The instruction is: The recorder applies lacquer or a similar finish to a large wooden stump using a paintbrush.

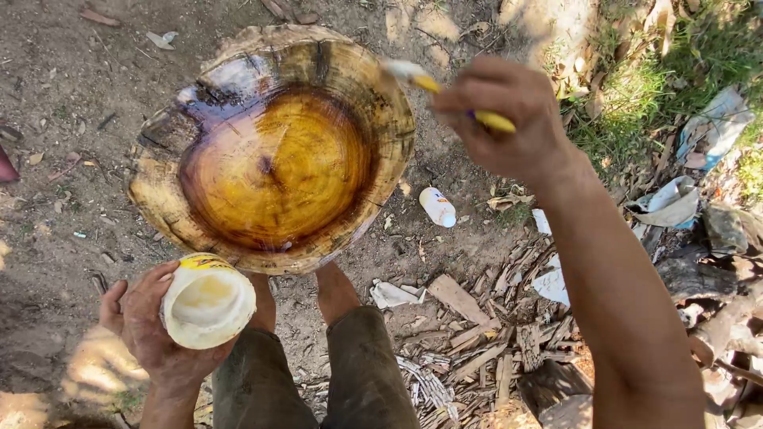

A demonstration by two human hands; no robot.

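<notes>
Wood gleamed wet across the bowl [274, 151] (amber centre). Your right hand [505, 119] gripped a yellow brush [445, 91] at its far-right rim; your left hand [151, 330] clasped a white cup [208, 302].

Left hand [151, 326] cupped palm-up, fingers curled; right hand [501, 119] raised, fingers pinched closed, forearm extended.

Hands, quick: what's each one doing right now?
Left hand: closed around an open white container.
Right hand: closed on a yellow-handled brush, above the wooden slab.
</notes>
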